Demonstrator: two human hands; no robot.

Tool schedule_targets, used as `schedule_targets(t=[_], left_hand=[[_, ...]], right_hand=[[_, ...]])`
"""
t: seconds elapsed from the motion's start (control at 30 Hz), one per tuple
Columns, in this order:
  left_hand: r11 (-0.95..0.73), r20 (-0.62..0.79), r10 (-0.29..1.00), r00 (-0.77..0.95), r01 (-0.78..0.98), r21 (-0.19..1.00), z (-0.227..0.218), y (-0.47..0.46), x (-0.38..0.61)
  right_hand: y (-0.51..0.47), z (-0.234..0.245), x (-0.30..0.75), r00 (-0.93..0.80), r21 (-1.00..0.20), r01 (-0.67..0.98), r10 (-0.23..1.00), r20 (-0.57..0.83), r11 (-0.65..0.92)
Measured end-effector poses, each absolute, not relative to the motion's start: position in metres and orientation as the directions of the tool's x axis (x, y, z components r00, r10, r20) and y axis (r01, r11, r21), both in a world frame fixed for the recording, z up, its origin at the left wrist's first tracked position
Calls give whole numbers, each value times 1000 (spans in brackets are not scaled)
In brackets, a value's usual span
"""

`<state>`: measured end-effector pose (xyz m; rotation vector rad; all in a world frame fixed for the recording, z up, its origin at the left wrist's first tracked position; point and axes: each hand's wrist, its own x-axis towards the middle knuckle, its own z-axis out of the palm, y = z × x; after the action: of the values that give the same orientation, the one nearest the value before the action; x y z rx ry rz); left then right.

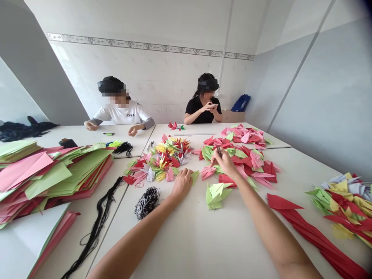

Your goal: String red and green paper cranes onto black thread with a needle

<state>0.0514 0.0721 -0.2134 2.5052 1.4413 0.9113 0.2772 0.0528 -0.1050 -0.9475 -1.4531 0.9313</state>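
Low over the table, my left hand [182, 183] is closed at the edge of a green folded paper piece [195, 177]; the exact grip is partly hidden. My right hand [224, 162] is raised above a heap of pink, red and green paper cranes [242, 164]. Its fingers are closed around a small dark object [219, 151], whose kind I cannot make out. Between my forearms lies a light green folded paper crane [216, 195]. Left of my left wrist sits a tangled ball of black-and-white string [147, 202].
Stacks of coloured paper [72, 174] cover the left side, beside a bundle of black cords [100, 213]. Multicoloured cranes [167, 153] are heaped ahead. Red paper strips [314, 232] and another crane pile [345, 201] lie right. Two people [124, 112] sit opposite, one holding a phone [213, 105].
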Motion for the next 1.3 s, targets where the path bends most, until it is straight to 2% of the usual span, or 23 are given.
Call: schedule_targets(t=[0.17, 0.33, 0.47, 0.6, 0.77, 0.93, 1.3], left_hand=[[-464, 483, 853, 198, 713, 526, -216, 80, 42], [-343, 449, 894, -13, 626, 701, -222, 93, 33], [-331, 388, 921, -16, 493, 805, -222, 97, 30], [-357, 381, 924, 3, 360, 862, -216, 93, 27], [-386, 395, 918, 20, 258, 885, -212, 92, 27], [-448, 469, 883, -15, 266, 853, -208, 88, 32], [-535, 601, 795, -82, 370, 759, -201, 74, 42]], right_hand=[[48, -165, 213, -167, -962, -3, 949, 268, 272], [34, -178, 175, -263, -966, -28, 931, 254, 255], [49, -166, 200, -272, -966, 18, 931, 243, 258], [71, -169, 241, -326, -952, 139, 920, 218, 274], [80, -199, 249, -297, -941, 206, 934, 201, 268], [70, -220, 220, -223, -937, 202, 945, 238, 284], [58, -219, 219, -81, -795, 361, 865, 495, 488]])
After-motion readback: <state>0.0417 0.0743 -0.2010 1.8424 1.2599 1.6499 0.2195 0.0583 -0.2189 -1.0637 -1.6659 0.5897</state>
